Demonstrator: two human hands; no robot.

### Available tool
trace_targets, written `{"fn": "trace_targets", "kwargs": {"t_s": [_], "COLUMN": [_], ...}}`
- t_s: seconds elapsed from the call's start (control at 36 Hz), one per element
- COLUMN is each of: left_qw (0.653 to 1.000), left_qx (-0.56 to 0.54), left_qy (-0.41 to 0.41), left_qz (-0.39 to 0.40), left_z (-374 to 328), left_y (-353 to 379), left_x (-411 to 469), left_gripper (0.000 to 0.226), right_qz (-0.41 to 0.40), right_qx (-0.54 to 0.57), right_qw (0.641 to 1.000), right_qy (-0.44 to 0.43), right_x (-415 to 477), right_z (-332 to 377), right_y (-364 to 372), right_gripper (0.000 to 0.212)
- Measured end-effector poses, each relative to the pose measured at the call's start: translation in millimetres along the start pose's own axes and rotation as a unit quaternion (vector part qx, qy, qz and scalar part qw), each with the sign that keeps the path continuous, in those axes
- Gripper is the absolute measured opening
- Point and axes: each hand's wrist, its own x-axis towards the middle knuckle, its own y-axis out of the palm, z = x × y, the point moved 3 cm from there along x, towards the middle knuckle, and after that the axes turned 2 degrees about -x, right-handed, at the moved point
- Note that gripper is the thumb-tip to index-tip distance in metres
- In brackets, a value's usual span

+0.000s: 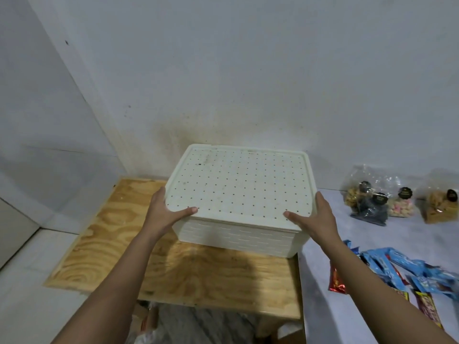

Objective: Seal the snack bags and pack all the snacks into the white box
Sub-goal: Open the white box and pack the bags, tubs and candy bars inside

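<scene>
The white box (238, 234) stands on a plywood board with its perforated lid (238, 184) closed. My left hand (165, 214) grips the lid's near left corner, thumb on top. At the near right corner my right hand (314, 217) holds the lid the same way. Several clear snack bags (370, 199) with dark round labels stand by the wall at the right. A heap of blue, red and yellow snack packets (402, 271) lies on the grey surface at the lower right.
The plywood board (109, 234) lies in the corner between two pale walls. A grey counter (330, 306) runs to the right of it. Below the board's front edge some plastic and cardboard show dimly.
</scene>
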Motion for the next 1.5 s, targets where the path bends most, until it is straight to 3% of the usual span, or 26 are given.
{"fn": "trace_targets", "kwargs": {"t_s": [0.11, 0.22, 0.39, 0.5, 0.78, 0.92, 1.06, 1.19, 1.36, 1.5], "left_qw": [1.000, 0.999, 0.997, 0.991, 0.967, 0.956, 0.952, 0.959, 0.973, 0.980], "left_qx": [-0.003, -0.018, -0.033, -0.020, -0.010, 0.002, 0.000, 0.011, 0.033, 0.008], "left_qy": [0.014, 0.018, 0.027, 0.011, -0.070, -0.108, -0.159, -0.170, -0.181, -0.162], "left_qz": [-0.021, -0.031, -0.066, -0.130, -0.245, -0.273, -0.262, -0.227, -0.138, -0.113], "left_z": [-7, -10, -16, -7, 74, 143, 219, 269, 323, 329], "left_y": [-3, -10, -41, -79, -210, -269, -304, -300, -268, -245], "left_x": [-4, -12, -35, -58, -115, -121, -115, -99, -72, -51], "left_gripper": [0.111, 0.116, 0.113, 0.111, 0.117, 0.102, 0.118, 0.110, 0.084, 0.101], "right_qz": [0.000, 0.004, 0.012, 0.050, 0.196, 0.250, 0.284, 0.295, 0.300, 0.280], "right_qx": [0.005, 0.000, 0.003, -0.003, -0.055, -0.107, -0.139, -0.179, -0.200, -0.225], "right_qw": [1.000, 1.000, 0.998, 0.993, 0.958, 0.943, 0.934, 0.933, 0.933, 0.933], "right_qy": [-0.004, -0.008, -0.062, -0.111, -0.203, -0.190, -0.164, -0.099, -0.010, 0.023], "right_x": [-5, -8, -17, -25, -50, -67, -79, -78, -68, -55], "right_z": [7, 9, 39, 76, 202, 239, 243, 216, 171, 149], "right_y": [-6, -12, -14, 4, 139, 239, 324, 375, 394, 399], "right_gripper": [0.087, 0.116, 0.112, 0.112, 0.106, 0.110, 0.105, 0.104, 0.109, 0.111]}}
